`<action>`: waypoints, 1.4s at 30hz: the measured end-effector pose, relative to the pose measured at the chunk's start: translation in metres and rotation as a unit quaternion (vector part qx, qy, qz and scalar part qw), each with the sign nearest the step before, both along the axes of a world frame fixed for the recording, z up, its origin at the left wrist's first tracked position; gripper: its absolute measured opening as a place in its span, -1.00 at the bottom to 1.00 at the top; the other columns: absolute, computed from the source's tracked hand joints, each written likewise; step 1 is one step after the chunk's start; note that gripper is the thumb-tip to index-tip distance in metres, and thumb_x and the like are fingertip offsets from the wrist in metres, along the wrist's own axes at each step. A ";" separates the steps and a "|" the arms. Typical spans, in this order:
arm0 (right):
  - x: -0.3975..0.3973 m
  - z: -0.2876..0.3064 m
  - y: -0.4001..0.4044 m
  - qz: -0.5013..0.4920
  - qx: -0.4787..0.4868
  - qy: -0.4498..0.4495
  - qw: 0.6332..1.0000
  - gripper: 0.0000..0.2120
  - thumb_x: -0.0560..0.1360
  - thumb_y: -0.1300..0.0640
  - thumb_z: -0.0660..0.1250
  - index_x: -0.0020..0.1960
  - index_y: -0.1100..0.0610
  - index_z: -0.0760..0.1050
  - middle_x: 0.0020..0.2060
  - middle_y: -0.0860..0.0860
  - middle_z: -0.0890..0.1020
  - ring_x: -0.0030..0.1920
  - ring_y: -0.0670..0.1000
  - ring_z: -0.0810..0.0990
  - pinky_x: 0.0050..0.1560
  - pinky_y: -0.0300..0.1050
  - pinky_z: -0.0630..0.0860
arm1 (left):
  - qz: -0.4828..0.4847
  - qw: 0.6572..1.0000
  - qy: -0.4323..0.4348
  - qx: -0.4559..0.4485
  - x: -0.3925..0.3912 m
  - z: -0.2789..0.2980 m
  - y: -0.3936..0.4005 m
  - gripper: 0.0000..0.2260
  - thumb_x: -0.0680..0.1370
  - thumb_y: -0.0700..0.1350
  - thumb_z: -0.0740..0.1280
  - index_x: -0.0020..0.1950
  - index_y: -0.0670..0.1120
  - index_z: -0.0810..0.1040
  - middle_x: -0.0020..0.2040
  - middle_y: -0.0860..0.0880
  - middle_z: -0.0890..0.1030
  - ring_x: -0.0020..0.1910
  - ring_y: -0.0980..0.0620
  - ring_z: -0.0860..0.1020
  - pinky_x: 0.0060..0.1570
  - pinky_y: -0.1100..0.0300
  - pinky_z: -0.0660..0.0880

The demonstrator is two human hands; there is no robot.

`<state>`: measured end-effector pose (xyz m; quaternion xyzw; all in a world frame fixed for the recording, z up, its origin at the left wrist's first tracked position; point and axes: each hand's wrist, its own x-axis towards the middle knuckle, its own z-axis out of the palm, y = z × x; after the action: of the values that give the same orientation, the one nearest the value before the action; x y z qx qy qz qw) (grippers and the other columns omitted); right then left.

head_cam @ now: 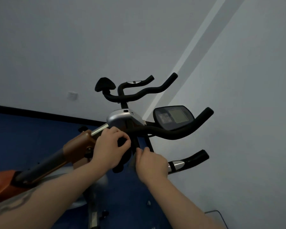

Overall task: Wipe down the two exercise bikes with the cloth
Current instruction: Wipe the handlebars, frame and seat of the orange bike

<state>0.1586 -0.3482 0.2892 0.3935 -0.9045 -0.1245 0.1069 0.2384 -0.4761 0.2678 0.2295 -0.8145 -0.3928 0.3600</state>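
cloth: no light cloth visible; a dark bunched mass (122,156) sits under the left hand at the handlebar junction; could be the cloth, cannot tell in this dim light
near bike: orange frame (76,146) runs from lower left up to a silver stem cap (120,119); black handlebar (180,131) sweeps right, tip raised; console (173,117) sits just behind the bar, screen blank or too dark to read
lower grip: black bar end with a silver pulse pad (177,165), just right of the right hand
far bike: second handlebar (139,93) and a black pad (105,85) behind the near bike, close to the wall; untouched
left hand: (111,146) fingers curled, thumb and forefinger pinching the dark mass against the stem area
right hand: (151,164) fingers bent down onto the thin black posts below the bar; whether they clamp a post or just press on it, cannot tell
stage: judged early; work is on the stem and bar centre of the near bike; bar ends, console, frame and the whole far bike remain
risk 1: if the dark mass is not the cloth, nothing is getting wiped
risk 2: a wet cloth dragged over the console could push moisture into the display seams
risk 3: fingers near the stem clamp and cables; a snag could tug a cable loose
risk 4: low light; missed patches on black foam are likely
surroundings: blue floor (23,138), grey wall (106,38), wall socket (72,95)
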 end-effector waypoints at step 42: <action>-0.035 0.025 -0.036 -0.003 0.104 -0.190 0.976 -0.64 0.66 0.01 0.00 0.41 0.09 0.21 0.24 0.21 0.41 0.19 0.27 0.49 0.04 0.04 0.45 | 0.026 0.998 -0.004 0.063 -0.002 -0.008 0.002 -0.83 0.42 0.20 0.35 -0.08 0.20 0.45 -0.05 0.19 0.44 0.02 0.18 0.42 -0.14 0.19 0.45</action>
<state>0.1237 -0.3844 0.3140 0.4158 -0.8919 -0.1408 -0.1089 0.2367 -0.4742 0.2601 0.2748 -0.7835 -0.4327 0.3514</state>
